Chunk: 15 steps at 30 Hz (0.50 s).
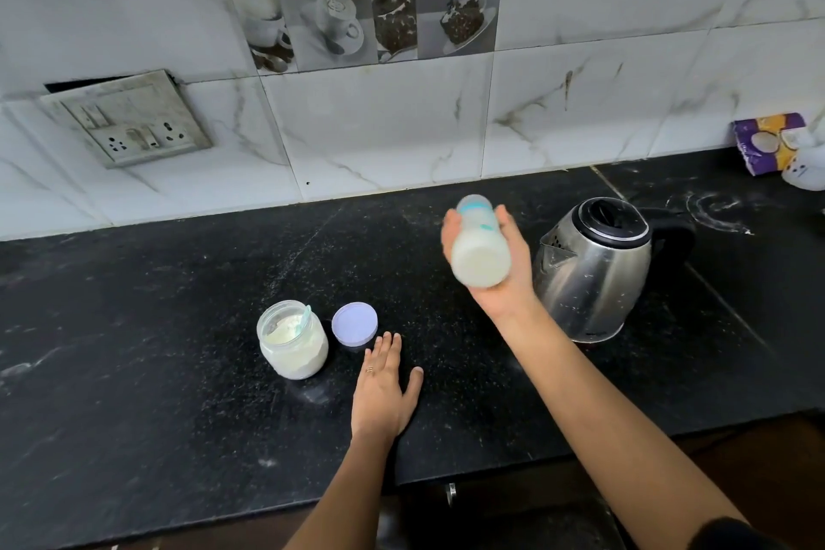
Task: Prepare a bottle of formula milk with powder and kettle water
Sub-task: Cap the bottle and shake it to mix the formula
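Observation:
My right hand [506, 277] grips a baby bottle [478, 248] full of white milk, held above the counter with its base tipped toward me and its teal-ringed cap pointing away; the bottle looks blurred. My left hand [384, 389] lies flat on the black counter [134, 371], fingers apart, holding nothing. Just left of it stands an open glass jar of white powder [293, 339] with a pale scoop inside. The jar's lilac lid [354, 323] lies beside it. A steel kettle [593, 270] with a black lid and handle stands right of the bottle.
A marble-tiled wall runs behind the counter, with a switch and socket plate [129, 121] at the left. A purple packet [770, 143] and a white object [808, 174] sit at the far right. Powder smears mark the counter near the kettle.

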Each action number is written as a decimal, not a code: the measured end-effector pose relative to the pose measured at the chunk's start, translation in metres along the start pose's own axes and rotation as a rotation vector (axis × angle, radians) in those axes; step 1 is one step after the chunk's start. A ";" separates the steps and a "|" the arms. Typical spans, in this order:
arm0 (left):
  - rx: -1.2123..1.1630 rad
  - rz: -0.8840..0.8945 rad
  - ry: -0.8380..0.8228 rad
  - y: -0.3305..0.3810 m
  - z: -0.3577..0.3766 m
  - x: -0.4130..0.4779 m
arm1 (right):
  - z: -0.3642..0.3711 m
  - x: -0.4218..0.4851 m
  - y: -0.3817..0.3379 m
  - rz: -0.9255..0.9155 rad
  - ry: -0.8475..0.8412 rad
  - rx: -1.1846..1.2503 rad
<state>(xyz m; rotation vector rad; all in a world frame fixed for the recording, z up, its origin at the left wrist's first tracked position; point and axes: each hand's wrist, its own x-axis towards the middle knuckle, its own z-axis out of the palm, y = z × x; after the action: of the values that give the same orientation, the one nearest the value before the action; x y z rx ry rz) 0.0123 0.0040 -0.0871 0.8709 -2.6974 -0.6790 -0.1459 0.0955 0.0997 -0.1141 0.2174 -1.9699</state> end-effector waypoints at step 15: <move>0.011 0.014 0.010 0.001 0.000 0.000 | 0.012 -0.004 0.005 -0.014 0.109 -0.111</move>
<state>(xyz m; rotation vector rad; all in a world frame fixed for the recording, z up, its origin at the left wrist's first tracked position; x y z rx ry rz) 0.0118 0.0049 -0.0862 0.8546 -2.6983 -0.6564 -0.1373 0.0959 0.1099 -0.0809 0.3981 -1.9797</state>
